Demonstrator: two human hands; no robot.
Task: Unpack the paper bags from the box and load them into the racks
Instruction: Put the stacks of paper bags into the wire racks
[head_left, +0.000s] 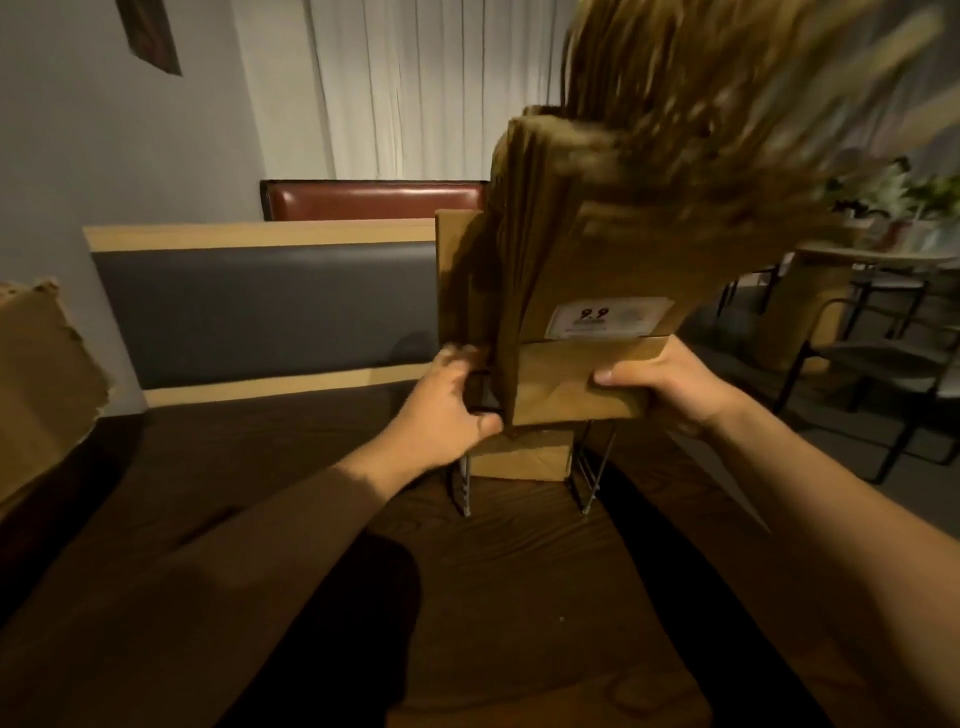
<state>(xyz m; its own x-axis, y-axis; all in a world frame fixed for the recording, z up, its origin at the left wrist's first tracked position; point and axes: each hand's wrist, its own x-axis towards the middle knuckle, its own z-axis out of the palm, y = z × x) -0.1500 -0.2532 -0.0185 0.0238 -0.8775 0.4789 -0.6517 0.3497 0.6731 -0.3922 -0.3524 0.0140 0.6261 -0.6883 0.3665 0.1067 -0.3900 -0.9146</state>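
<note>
A thick stack of brown paper bags (597, 249) stands upright over a wire rack (589, 467) on the dark wooden table. Its tops fan out to the upper right and are blurred. A white label with "9.9" (608, 317) shows on the front bag. My left hand (447, 410) grips the stack's left lower edge beside the rack's frame. My right hand (660, 384) holds the folded bottom of the front bags, thumb on the front. More bags (519, 460) sit low in the rack behind the stack. A torn cardboard box (41, 374) stands at the far left.
The dark wooden table (493, 597) stretches toward me. Behind the rack runs a grey padded bench back (260, 312) with a red seat back (374, 200) beyond. Chairs and a round table (857, 322) stand at the right. White curtains hang at the back.
</note>
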